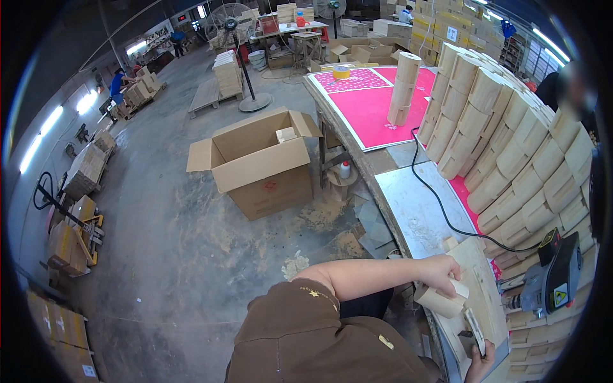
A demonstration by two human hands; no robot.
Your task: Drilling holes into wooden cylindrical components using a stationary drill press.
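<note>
My left hand (pixel 440 276) is closed over a short, pale wooden cylinder (pixel 442 299), with the fingers at its upper end. The cylinder lies on its side on a wooden board (pixel 476 268) at the table's near edge. Lower down, my right hand (pixel 480 364) grips a slim, pale strip-like piece (pixel 475 330) with a dark edge; its exact kind is unclear. A small dark bracket (pixel 465 333) sits beside that piece. Right of the board stands a grey and black power tool (pixel 552 281) with a yellow warning label, its chuck-like end facing my hands.
Tall stacks of wooden cylinders (pixel 504 121) line the table's right side. A black cable (pixel 440 203) crosses the white panel (pixel 424 198). One separate column (pixel 403 89) stands on pink sheeting (pixel 364 115). An open carton (pixel 265 185) is on the floor, left of the table.
</note>
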